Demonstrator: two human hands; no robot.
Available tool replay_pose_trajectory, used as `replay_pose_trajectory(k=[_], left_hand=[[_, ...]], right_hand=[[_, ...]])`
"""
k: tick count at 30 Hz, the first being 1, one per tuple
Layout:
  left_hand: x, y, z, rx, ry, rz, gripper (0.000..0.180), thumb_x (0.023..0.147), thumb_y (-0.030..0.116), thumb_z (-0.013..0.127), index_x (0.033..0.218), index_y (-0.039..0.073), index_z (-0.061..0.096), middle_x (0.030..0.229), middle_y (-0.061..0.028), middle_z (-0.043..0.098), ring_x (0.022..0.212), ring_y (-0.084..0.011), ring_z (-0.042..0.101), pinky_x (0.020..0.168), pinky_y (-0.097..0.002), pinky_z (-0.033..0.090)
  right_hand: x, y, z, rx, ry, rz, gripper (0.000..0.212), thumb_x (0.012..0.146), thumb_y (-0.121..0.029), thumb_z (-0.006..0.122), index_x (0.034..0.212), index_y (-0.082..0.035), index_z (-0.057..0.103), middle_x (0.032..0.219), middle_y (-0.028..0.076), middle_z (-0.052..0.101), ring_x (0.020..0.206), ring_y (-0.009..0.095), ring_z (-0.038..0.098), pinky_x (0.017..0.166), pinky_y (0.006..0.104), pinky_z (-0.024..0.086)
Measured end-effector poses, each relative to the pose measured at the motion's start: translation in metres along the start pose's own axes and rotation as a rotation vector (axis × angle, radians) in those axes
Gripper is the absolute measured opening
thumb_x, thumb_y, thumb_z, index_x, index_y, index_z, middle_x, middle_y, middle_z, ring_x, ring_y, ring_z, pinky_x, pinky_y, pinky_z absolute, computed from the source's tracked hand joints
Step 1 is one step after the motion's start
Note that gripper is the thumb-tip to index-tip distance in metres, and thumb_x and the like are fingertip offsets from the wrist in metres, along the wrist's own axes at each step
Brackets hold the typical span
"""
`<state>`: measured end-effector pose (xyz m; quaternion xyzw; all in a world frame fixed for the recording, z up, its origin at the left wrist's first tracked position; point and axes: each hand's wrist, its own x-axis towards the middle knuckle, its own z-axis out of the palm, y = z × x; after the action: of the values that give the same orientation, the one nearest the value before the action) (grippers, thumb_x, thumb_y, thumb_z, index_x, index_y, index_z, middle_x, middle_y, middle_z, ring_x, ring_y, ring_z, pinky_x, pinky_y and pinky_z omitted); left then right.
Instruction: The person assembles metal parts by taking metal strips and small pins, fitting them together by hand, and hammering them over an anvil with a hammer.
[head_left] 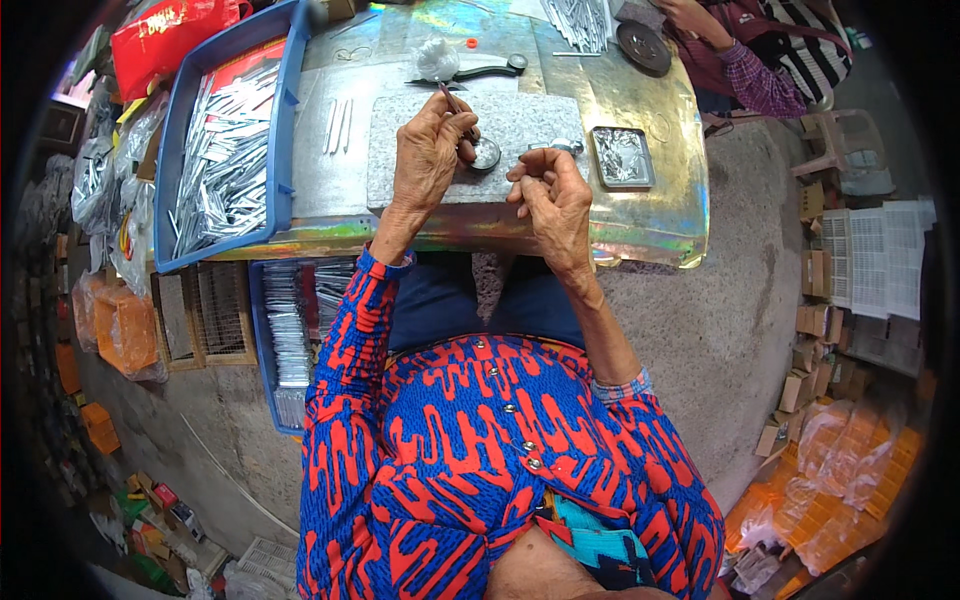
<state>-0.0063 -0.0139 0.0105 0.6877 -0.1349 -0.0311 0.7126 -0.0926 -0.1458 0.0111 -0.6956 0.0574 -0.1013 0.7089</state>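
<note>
My left hand is closed around a slim dark tool, its tip pointing up and away; the exact kind is unclear. Just right of those fingers, a small round metal dish rests on a speckled grey stone slab. Over the slab's right part my right hand has thumb and fingers drawn together in a pinch; whatever they hold, if anything, is too small to make out. Beyond it lies a small silvery piece, partly hidden. A square tin of small metal parts stands to the right.
At left, a blue bin holds many metal strips. Several similar strips lie beside the slab. Behind it are a black-handled tool and a crumpled clear bag. Another person's arm reaches in at the far right, near a dark disc.
</note>
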Motion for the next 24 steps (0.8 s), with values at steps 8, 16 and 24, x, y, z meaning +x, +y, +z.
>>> replay_pose_trajectory(k=[8, 16, 24], left_hand=[[0.001, -0.001, -0.005, 0.062, -0.064, 0.011, 0.012, 0.088, 0.015, 0.052, 0.087, 0.004, 0.054, 0.07, -0.0031, 0.06, 0.056, -0.0061, 0.053, 0.049, -0.0186, 0.042], [0.001, 0.002, -0.001, 0.253, -0.097, 0.162, 0.006, 0.083, 0.008, 0.055, 0.08, 0.003, 0.052, 0.061, -0.0038, 0.054, 0.05, -0.0103, 0.053, 0.047, -0.0231, 0.041], [-0.001, -0.017, 0.001, 0.339, -0.055, 0.294, 0.01, 0.075, 0.001, 0.059, 0.078, 0.001, 0.049, 0.07, -0.0111, 0.055, 0.065, -0.0241, 0.058, 0.055, -0.0304, 0.044]], right_hand=[[0.0, -0.001, 0.002, -0.023, 0.002, 0.017, 0.015, 0.084, 0.003, 0.044, 0.099, 0.002, 0.046, 0.085, 0.009, 0.056, 0.065, 0.007, 0.055, 0.051, 0.0179, 0.044], [0.005, -0.003, 0.0, -0.043, -0.03, 0.019, 0.016, 0.085, 0.002, 0.044, 0.1, 0.002, 0.046, 0.084, 0.008, 0.056, 0.066, 0.007, 0.055, 0.051, 0.0179, 0.044], [0.031, -0.032, 0.004, -0.076, -0.048, -0.1, 0.016, 0.087, -0.003, 0.045, 0.101, 0.003, 0.048, 0.077, 0.005, 0.056, 0.059, 0.006, 0.051, 0.048, 0.0185, 0.041]])
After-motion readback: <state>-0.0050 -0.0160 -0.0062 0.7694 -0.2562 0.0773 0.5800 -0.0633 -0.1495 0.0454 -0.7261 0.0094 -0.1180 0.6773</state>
